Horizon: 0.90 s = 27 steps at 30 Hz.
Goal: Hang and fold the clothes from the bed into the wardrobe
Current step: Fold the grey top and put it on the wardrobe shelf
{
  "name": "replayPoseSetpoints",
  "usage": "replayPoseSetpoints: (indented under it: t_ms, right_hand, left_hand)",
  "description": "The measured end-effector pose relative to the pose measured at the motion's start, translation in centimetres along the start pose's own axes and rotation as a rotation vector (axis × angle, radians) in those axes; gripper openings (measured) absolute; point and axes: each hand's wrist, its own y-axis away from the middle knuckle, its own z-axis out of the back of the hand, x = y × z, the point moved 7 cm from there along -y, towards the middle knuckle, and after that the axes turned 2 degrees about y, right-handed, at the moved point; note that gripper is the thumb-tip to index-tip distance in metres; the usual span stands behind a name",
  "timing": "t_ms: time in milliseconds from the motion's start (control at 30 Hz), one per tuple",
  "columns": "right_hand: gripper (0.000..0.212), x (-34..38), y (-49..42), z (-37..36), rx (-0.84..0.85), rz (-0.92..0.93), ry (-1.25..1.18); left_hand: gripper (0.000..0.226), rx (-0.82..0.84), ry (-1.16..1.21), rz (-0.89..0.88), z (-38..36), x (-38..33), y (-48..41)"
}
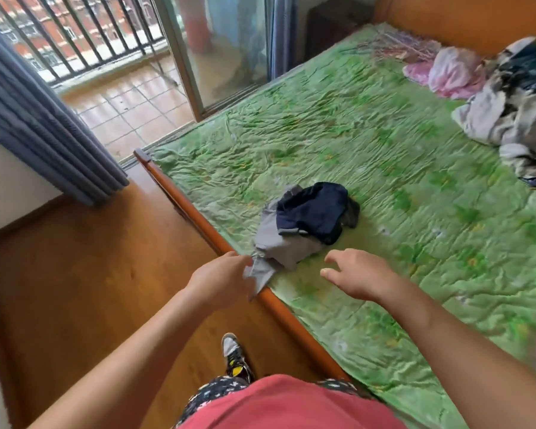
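A crumpled grey garment [280,243] lies near the bed's left edge, with a dark navy garment [314,212] bunched on top of it. My left hand [222,278] pinches a corner of the grey garment, which hangs over the wooden bed rail [198,218]. Just right of the pile, my right hand [358,275] hovers over the green bedsheet [369,144] with fingers spread and nothing in it. No wardrobe is in view.
At the bed's far right lie a pink garment [449,72] and a heap of grey, white and dark clothes [511,103]. Wooden floor [90,274] is on the left. Grey curtains [41,119] and an open balcony door [217,51] stand behind.
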Motion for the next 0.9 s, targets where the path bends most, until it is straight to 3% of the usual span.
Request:
replayPoseSetpoints:
  t_ms: [233,467,900]
  right_hand:
    - [0.048,2.3,-2.8,0.2,0.027,-0.192,-0.099]
    - [0.048,-0.7,-5.6,-1.7,0.095,-0.325,-0.17]
    - [0.039,-1.9,-23.7,-10.6,0.241,-0.16,-0.211]
  left_hand:
    - [0.038,0.081,-0.083,-0.219,2.6,3.0,-7.6]
    - [0.036,0.208,-0.175,-0.291,0.6,0.4,-16.2]
    - [0.034,0.437,-0.391,-0.229,-8.8,2.3,-31.3]
